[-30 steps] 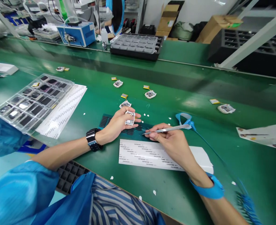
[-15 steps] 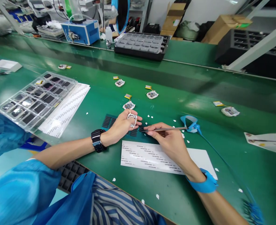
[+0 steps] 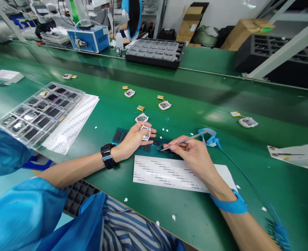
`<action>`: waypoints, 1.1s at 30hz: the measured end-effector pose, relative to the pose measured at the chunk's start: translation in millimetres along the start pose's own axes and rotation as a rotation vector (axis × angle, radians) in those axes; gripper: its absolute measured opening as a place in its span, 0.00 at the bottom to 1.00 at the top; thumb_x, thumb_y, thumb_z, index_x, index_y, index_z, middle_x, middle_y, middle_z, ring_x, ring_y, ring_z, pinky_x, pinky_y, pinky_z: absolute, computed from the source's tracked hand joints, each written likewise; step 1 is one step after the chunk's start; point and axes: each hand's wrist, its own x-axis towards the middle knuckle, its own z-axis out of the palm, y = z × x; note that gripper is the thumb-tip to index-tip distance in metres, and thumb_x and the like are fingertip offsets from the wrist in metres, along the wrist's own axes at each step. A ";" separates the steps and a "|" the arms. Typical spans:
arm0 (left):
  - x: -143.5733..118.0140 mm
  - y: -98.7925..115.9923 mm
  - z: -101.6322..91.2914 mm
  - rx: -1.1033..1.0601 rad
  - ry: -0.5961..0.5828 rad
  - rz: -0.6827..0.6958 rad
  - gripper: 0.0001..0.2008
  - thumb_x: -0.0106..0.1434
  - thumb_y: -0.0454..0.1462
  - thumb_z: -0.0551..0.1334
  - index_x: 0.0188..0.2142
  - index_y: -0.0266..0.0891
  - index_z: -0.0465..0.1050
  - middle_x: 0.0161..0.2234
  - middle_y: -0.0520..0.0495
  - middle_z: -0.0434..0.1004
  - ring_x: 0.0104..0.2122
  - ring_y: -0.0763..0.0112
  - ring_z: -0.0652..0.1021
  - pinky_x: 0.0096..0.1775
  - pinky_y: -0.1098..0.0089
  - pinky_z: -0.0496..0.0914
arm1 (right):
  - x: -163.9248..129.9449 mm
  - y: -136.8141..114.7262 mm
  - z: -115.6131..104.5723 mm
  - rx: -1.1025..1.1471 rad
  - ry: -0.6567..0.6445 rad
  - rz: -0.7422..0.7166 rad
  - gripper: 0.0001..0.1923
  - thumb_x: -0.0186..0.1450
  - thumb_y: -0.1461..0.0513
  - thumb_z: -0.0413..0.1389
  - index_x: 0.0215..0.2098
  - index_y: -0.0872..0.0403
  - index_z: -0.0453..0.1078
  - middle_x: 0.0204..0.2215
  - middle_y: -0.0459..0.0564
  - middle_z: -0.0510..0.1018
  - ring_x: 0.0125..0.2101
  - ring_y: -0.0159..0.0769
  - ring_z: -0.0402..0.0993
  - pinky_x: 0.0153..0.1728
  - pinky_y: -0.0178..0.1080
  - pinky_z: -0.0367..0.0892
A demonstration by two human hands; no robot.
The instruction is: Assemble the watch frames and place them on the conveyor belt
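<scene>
**Small frame held over the pad sheet**

A small silvery frame [image 3: 145,132] sits pinched in the fingers of the left hand [image 3: 133,139], just above the dark pad sheet [image 3: 143,141] on the green belt [image 3: 195,104]. Beside it, the right hand [image 3: 193,155] grips tweezers [image 3: 182,141], their tip touching that sheet. A white label sheet [image 3: 169,174] lies just nearer the person than the pad sheet; a clear tray [image 3: 39,111] lies well to its left.
</scene>
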 end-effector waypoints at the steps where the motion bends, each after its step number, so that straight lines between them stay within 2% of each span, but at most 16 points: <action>1: -1.4 0.2 -0.3 -0.024 -0.036 0.000 0.06 0.62 0.29 0.58 0.39 0.39 0.67 0.42 0.45 0.77 0.42 0.67 0.80 0.53 0.55 0.71 | -4.5 -3.1 0.9 -0.008 0.055 -0.027 0.23 0.52 0.42 0.69 0.28 0.51 0.74 0.29 0.51 0.85 0.33 0.45 0.84 0.40 0.46 0.79; 6: -13.6 -2.5 3.9 -0.116 -0.286 -0.054 0.11 0.58 0.29 0.58 0.40 0.39 0.68 0.45 0.43 0.79 0.44 0.63 0.80 0.53 0.52 0.72 | -30.4 -19.4 14.7 -0.146 0.270 -0.247 0.12 0.60 0.50 0.67 0.31 0.48 0.77 0.30 0.49 0.85 0.34 0.45 0.84 0.36 0.45 0.79; 11: -20.6 -8.7 7.3 -0.173 -0.424 -0.096 0.15 0.51 0.28 0.58 0.40 0.38 0.68 0.45 0.43 0.80 0.42 0.65 0.80 0.53 0.52 0.72 | -42.0 -21.3 25.2 -0.302 0.261 -0.421 0.04 0.65 0.58 0.64 0.32 0.46 0.79 0.32 0.46 0.85 0.36 0.43 0.84 0.42 0.46 0.79; 14: -20.5 -10.7 6.6 -0.193 -0.446 -0.102 0.17 0.49 0.29 0.59 0.41 0.38 0.69 0.45 0.43 0.80 0.41 0.65 0.80 0.54 0.52 0.71 | -42.2 -19.1 25.2 -0.310 0.248 -0.453 0.05 0.66 0.60 0.63 0.32 0.46 0.79 0.32 0.46 0.85 0.38 0.43 0.84 0.46 0.48 0.79; 23: -21.5 -10.4 6.1 -0.178 -0.448 -0.108 0.16 0.50 0.30 0.58 0.41 0.39 0.69 0.45 0.43 0.80 0.41 0.66 0.80 0.55 0.52 0.69 | -41.3 -17.9 23.6 -0.336 0.220 -0.426 0.06 0.66 0.61 0.62 0.31 0.45 0.80 0.32 0.46 0.86 0.38 0.45 0.84 0.47 0.49 0.79; 33: -21.2 -12.9 7.0 -0.141 -0.410 -0.107 0.20 0.50 0.27 0.58 0.44 0.40 0.67 0.43 0.47 0.80 0.35 0.73 0.80 0.48 0.61 0.73 | -40.6 -15.0 26.6 -0.293 0.202 -0.459 0.06 0.64 0.64 0.62 0.33 0.46 0.79 0.34 0.45 0.86 0.43 0.46 0.83 0.48 0.50 0.77</action>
